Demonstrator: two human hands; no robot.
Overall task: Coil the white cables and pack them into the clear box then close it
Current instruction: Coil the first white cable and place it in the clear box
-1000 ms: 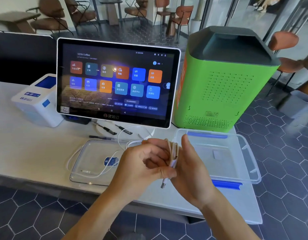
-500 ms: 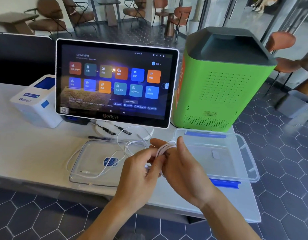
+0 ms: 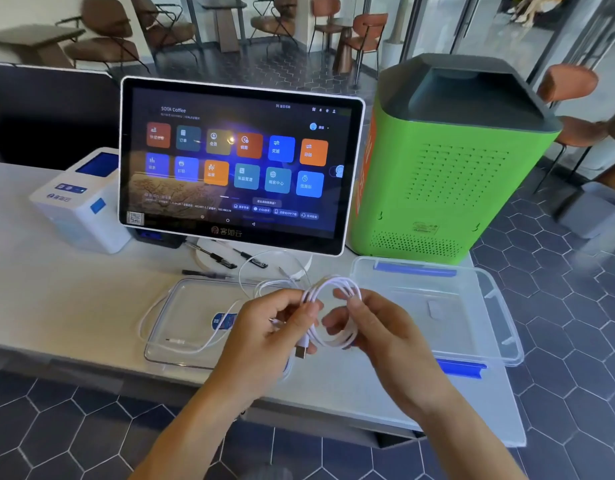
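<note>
Both hands hold a coiled white cable (image 3: 328, 289) above the counter's front edge. My left hand (image 3: 264, 337) pinches the coil's left side, and the USB plug hangs below its fingers. My right hand (image 3: 378, 327) grips the coil's right side. A second white cable (image 3: 195, 344) lies loose across the clear lid (image 3: 167, 327), which rests flat on the counter to the left. The open clear box (image 3: 472, 296) with blue clips stands to the right, nothing inside it.
A touchscreen terminal (image 3: 236, 164) stands behind the lid, with a white printer (image 3: 81, 199) to its left and a green machine (image 3: 448, 168) behind the box. Pens (image 3: 212, 254) lie at the terminal's base. The counter edge (image 3: 91, 362) runs below my hands.
The tight bundle gripped between my hands has opened into a round loop. My hands have moved slightly apart and the plug now hangs under my left fingers.
</note>
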